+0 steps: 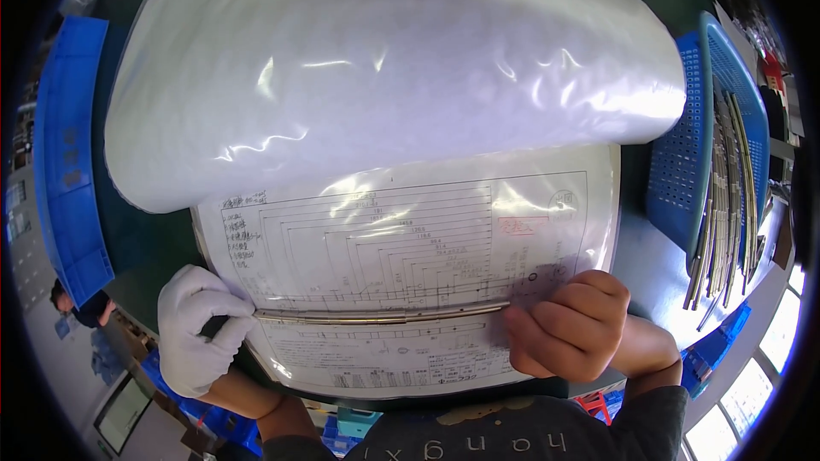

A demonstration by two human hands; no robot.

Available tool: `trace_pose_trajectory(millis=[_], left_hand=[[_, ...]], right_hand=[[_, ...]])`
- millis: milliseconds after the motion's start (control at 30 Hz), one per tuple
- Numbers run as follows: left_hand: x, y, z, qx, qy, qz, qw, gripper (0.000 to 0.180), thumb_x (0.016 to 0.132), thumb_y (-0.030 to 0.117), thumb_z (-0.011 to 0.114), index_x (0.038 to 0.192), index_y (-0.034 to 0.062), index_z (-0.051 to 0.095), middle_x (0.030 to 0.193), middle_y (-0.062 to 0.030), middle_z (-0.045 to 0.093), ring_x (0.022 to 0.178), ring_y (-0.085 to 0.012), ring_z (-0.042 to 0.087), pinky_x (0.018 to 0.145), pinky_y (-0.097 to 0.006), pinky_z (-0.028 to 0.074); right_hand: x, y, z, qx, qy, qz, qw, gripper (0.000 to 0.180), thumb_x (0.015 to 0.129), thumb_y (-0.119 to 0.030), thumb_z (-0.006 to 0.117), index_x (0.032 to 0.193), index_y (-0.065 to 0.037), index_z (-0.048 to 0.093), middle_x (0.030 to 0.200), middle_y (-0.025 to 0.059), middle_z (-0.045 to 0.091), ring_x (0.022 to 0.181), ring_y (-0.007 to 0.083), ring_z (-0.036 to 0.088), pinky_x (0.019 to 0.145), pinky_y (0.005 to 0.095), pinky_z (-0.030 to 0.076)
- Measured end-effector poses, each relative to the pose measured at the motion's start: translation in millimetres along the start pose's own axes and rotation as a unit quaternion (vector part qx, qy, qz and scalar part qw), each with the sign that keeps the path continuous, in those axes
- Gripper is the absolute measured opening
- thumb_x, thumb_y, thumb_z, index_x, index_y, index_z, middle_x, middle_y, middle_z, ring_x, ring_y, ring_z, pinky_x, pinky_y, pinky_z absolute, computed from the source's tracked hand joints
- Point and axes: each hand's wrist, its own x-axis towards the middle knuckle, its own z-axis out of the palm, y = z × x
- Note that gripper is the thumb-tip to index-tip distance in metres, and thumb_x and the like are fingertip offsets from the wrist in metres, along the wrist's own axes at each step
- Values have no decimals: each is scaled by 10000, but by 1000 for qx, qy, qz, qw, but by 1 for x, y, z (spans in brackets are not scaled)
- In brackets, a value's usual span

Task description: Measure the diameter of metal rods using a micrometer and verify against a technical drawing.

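A thin, shiny metal rod lies level across a laminated technical drawing. My left hand, in a white glove, pinches the rod's left end between thumb and forefinger. The bare fingers of my right hand are closed round its right end. Along its length the rod shows small marks or holes and a step near the middle. Under it, the sheet carries dimension lines, handwritten notes and a long narrow part outline. Above the drawing, a large glossy plastic-covered sheet curls over the far part of the table.
At the right, a blue perforated basket holds many similar long rods, their ends sticking out toward me. A blue plastic bin stands along the left edge of the dark green table. Another person is at far left.
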Motion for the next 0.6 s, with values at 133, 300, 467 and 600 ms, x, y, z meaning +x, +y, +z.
trace_pose_trajectory(millis=[133,300,467,600], left_hand=[[0,0,0,-4,-3,-5,1000,238,552,4,762,751,79,654,726,-48,581,671,-225,560,599,-322,431],[0,1,0,-2,-1,-3,1000,242,549,5,765,753,79,656,723,-44,583,672,-222,558,601,-321,432],[2,2,0,2,1,4,1000,243,546,9,766,751,81,655,721,-42,582,671,-223,558,601,-324,430],[3,2,1,8,6,10,1000,239,545,12,763,744,81,649,720,-44,581,668,-227,555,596,-329,426]], right_hand=[[-1,0,3,-3,8,-2,1000,173,579,-77,635,747,-53,667,612,-48,463,480,74,378,425,218,267],[-1,1,3,-1,10,-5,1000,163,587,-87,640,745,-56,666,612,-49,462,481,72,383,424,217,272],[3,3,0,16,-6,16,1000,143,588,-98,658,728,-71,661,606,-48,471,470,77,402,419,219,291],[6,5,-4,46,-28,35,998,144,581,-102,675,722,-76,656,602,-44,482,462,81,412,415,223,299]])
